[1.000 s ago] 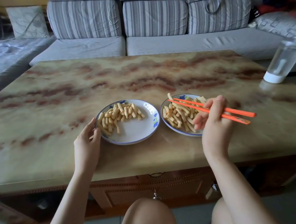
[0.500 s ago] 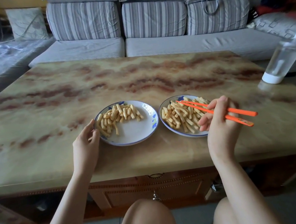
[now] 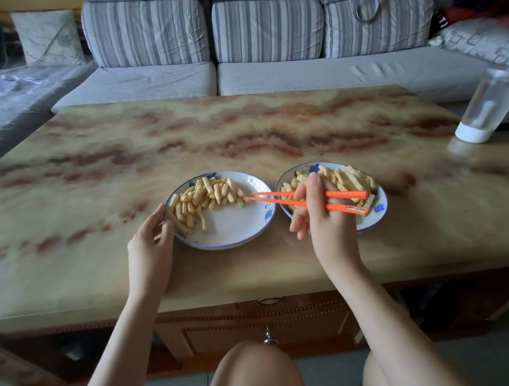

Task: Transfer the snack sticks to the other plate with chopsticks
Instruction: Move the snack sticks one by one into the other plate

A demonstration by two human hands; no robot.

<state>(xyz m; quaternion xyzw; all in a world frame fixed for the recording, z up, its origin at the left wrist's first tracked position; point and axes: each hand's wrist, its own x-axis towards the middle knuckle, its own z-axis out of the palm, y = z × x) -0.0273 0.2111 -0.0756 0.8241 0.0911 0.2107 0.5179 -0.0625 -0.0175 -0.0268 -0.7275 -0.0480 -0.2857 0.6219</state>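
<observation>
Two white plates with blue rims sit side by side on the marble table. The left plate (image 3: 235,231) carries a pile of yellow snack sticks (image 3: 202,198) on its far left half. The right plate (image 3: 378,212) also holds snack sticks (image 3: 347,179). My right hand (image 3: 320,213) is over the right plate, shut on orange chopsticks (image 3: 280,199). Their tips reach across to the left plate and touch the right end of its pile. My left hand (image 3: 151,242) rests against the left plate's left rim, fingers curled on the edge.
A clear plastic bottle with a white base (image 3: 491,106) stands at the table's far right edge. A grey striped sofa (image 3: 263,71) runs behind the table. My knees are below the table's near edge (image 3: 260,292).
My right hand swung the chopsticks left, from over the right plate's pile to the left plate's pile. My left hand stayed at the left plate's rim.
</observation>
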